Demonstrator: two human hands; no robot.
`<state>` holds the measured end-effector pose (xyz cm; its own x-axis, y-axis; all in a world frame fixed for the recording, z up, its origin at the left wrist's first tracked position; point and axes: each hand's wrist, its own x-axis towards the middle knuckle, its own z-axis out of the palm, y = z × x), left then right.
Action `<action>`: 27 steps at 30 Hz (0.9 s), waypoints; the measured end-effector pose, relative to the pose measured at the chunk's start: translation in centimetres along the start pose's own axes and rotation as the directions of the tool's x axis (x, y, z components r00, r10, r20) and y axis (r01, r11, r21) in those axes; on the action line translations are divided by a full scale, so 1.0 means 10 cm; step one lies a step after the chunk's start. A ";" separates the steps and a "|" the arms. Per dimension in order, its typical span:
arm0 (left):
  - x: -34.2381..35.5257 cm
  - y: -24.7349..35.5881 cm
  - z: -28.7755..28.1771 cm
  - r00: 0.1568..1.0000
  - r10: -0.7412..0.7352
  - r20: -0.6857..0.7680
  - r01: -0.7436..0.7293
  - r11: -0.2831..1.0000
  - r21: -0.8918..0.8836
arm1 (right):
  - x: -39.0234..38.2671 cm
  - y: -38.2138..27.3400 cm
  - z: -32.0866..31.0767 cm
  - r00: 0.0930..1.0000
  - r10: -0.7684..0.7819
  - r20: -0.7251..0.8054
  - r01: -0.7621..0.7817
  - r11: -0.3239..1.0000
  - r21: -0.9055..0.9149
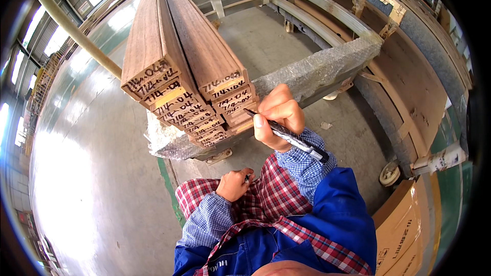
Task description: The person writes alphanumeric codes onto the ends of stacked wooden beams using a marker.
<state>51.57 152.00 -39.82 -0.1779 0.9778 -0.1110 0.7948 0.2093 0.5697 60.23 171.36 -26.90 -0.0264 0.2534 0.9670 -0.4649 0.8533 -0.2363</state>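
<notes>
My right hand (282,117) pinches a black-and-white marker pen (299,143). The pen's dark tip is at the end faces of the right-hand stack of brown wood-grain boards (204,36); whether it touches them I cannot tell. Beside it is the left stack of boards (146,36). Handwritten black marks cover most of the board ends on both stacks. Down by the checked apron (279,186), my left hand (234,184) is closed, and a small dark thing, too hidden to name, pokes out between its fingers.
The boards rest on a metal trolley frame (327,69) wrapped in bubble film. At right stand a rack with wooden panels (404,87), a caster wheel (389,174) and a cardboard box (401,230). A pale pole (76,33) slants at left above the shiny floor (102,174).
</notes>
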 end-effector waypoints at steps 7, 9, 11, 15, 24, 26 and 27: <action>0.00 0.00 0.00 1.000 0.003 0.010 -0.003 1.000 0.001 | 0.01 -0.01 -0.03 0.999 0.015 0.046 -0.014 0.999 -0.038; 0.01 -0.01 0.01 1.000 0.013 0.005 -0.013 1.000 0.007 | -0.01 -0.01 -0.02 0.999 0.038 0.006 -0.038 0.999 -0.023; 0.02 0.00 0.01 1.000 0.027 -0.002 -0.027 0.999 0.018 | -0.02 -0.01 -0.01 0.999 0.051 -0.015 -0.051 0.999 -0.017; 0.00 0.00 0.00 1.000 0.017 -0.005 -0.017 1.000 0.019 | 0.03 -0.03 -0.02 0.999 0.035 0.028 -0.034 0.999 -0.035; 0.00 0.01 -0.01 1.000 -0.002 0.009 0.002 1.000 0.014 | -0.04 0.01 0.01 0.993 0.087 -0.082 -0.085 0.996 0.033; 0.00 0.00 0.00 1.000 0.001 0.003 -0.001 1.000 0.022 | -0.02 0.00 -0.03 0.998 0.055 0.000 -0.055 0.998 -0.024; 0.00 0.00 0.00 1.000 -0.002 0.006 0.002 1.000 0.019 | -0.03 0.00 -0.04 0.998 0.061 -0.014 -0.061 0.998 -0.024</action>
<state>51.57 152.04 -39.81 -0.1764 0.9773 -0.1172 0.8055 0.2118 0.5535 60.61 171.52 -27.21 -0.0423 0.3114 0.9493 -0.4408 0.8469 -0.2974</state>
